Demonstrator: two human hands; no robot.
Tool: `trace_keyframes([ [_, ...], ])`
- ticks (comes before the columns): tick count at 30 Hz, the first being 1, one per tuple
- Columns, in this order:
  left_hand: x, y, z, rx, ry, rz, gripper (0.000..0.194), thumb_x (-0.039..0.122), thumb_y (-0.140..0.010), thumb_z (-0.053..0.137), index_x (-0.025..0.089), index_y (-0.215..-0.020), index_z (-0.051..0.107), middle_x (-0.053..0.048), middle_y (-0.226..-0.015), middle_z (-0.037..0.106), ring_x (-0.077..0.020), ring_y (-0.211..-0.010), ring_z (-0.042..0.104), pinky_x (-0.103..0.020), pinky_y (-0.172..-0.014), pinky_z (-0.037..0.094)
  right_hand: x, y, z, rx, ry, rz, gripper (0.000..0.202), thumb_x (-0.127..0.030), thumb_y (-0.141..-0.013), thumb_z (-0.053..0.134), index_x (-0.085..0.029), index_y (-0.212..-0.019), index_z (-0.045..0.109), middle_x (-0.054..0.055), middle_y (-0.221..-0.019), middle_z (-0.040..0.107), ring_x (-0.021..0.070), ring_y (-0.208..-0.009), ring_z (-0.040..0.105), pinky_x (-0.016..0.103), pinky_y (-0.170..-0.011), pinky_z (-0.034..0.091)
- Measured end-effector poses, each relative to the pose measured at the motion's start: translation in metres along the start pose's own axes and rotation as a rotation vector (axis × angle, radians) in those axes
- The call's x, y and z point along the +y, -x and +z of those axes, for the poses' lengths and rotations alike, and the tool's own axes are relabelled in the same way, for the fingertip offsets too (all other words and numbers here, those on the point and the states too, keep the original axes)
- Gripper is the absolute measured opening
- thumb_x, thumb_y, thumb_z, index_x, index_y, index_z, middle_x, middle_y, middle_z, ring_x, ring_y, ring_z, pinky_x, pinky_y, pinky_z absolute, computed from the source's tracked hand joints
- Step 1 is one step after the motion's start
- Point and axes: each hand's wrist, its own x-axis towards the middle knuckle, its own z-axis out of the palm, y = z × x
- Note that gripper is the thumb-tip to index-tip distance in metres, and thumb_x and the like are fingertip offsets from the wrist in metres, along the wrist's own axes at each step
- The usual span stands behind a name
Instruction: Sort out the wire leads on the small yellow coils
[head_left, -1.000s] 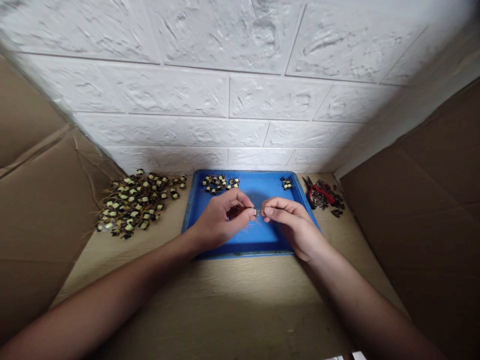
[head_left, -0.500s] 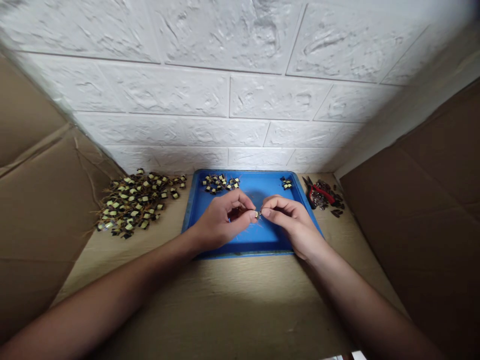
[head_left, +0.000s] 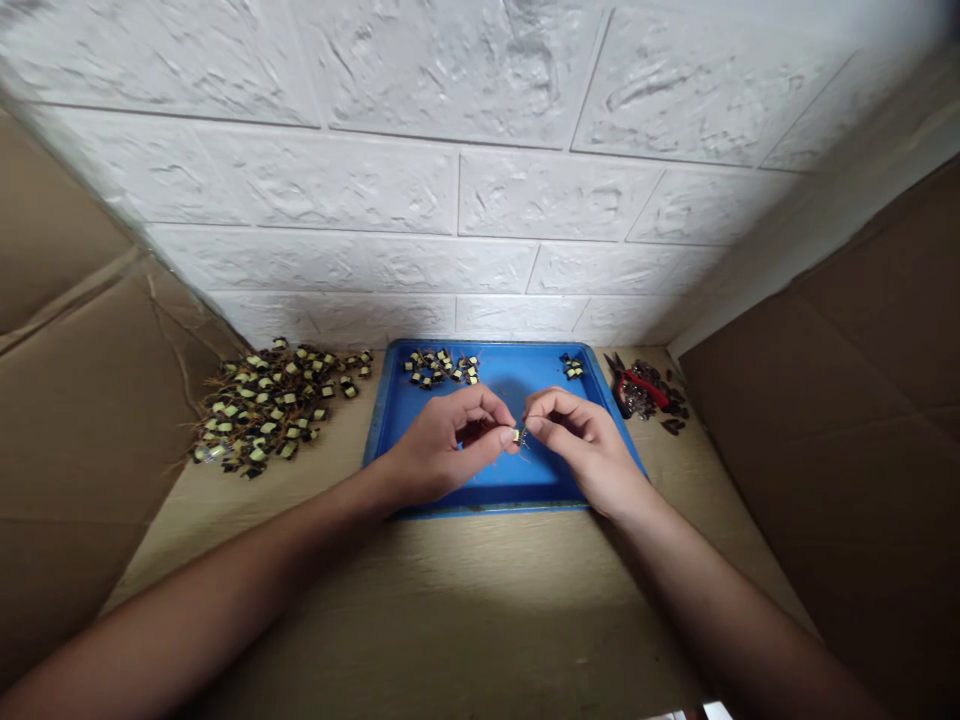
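Over the blue tray [head_left: 480,495], my left hand [head_left: 450,440] pinches a small wire-leaded transformer [head_left: 516,435] with yellow tape between thumb and fingertips. My right hand [head_left: 581,440] is closed in a pinch at the transformer's right side, where thin wires show. Whether its fingertips grip a wire or the pins is too small to tell. Similar yellow-and-black transformers [head_left: 442,367] lie in the tray's back left, and a smaller cluster of transformers [head_left: 573,367] sits in its back right corner.
A large heap of transformers [head_left: 266,400] with loose copper-coloured wires lies on the table left of the tray. To the right, red-handled pliers [head_left: 643,388] rest on a pile of small dark parts [head_left: 673,426]. Cardboard panels [head_left: 847,420] flank both sides; a white brick-patterned wall [head_left: 495,265] stands behind.
Both hands have stayed over the tray, still pinching at the transformer. The transformer and fingertips have shifted very slightly to the right.
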Motion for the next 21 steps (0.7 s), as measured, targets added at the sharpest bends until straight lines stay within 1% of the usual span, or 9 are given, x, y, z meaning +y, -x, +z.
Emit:
trace_keyframes([
  [5, 0.000, 0.001, -0.001, -0.024, -0.004, 0.007, 0.010, 0.022, -0.088, 0.064, 0.015, -0.093, 0.059, -0.005, -0.081, 0.073, -0.0152, -0.076, 0.070, -0.026, -0.070, 0.053, -0.002, 0.000, -0.001, -0.042, 0.096, -0.087, 0.016, -0.029, -0.092, 0.060, -0.020, -0.079, 0.060, 0.002, -0.085, 0.059, 0.0182, -0.082, 0.054, 0.032, -0.078, 0.042],
  [11, 0.002, 0.002, -0.001, -0.047, -0.052, -0.017, 0.011, 0.024, -0.087, 0.064, 0.015, -0.091, 0.059, -0.005, -0.079, 0.072, -0.0153, -0.072, 0.068, -0.026, -0.065, 0.051, -0.005, 0.002, 0.000, -0.027, 0.217, -0.168, 0.014, -0.023, -0.094, 0.058, -0.021, -0.080, 0.058, 0.003, -0.085, 0.058, 0.0191, -0.082, 0.056, 0.033, -0.076, 0.043],
  [14, 0.002, 0.002, -0.001, -0.046, -0.100, -0.026, 0.011, 0.024, -0.086, 0.064, 0.015, -0.089, 0.059, -0.005, -0.076, 0.071, -0.0143, -0.067, 0.065, -0.025, -0.060, 0.047, -0.010, 0.004, 0.002, 0.007, 0.292, -0.232, 0.013, -0.020, -0.093, 0.057, -0.021, -0.080, 0.057, 0.003, -0.085, 0.059, 0.0199, -0.082, 0.057, 0.035, -0.077, 0.044],
  [17, 0.000, 0.002, -0.001, -0.043, -0.144, -0.046, 0.012, 0.025, -0.085, 0.065, 0.015, -0.088, 0.059, -0.002, -0.071, 0.066, -0.0113, -0.060, 0.058, -0.022, -0.054, 0.040, -0.014, 0.007, 0.004, 0.051, 0.368, -0.273, 0.012, -0.017, -0.091, 0.058, -0.021, -0.080, 0.056, 0.004, -0.087, 0.060, 0.0210, -0.084, 0.058, 0.038, -0.080, 0.043],
  [21, -0.002, 0.001, -0.001, -0.029, -0.172, -0.051, 0.013, 0.026, -0.085, 0.065, 0.015, -0.088, 0.059, 0.000, -0.068, 0.064, -0.0094, -0.056, 0.053, -0.021, -0.051, 0.036, -0.014, 0.010, 0.007, 0.070, 0.412, -0.304, 0.010, -0.016, -0.090, 0.060, -0.022, -0.082, 0.058, 0.004, -0.089, 0.061, 0.0221, -0.087, 0.059, 0.040, -0.083, 0.042],
])
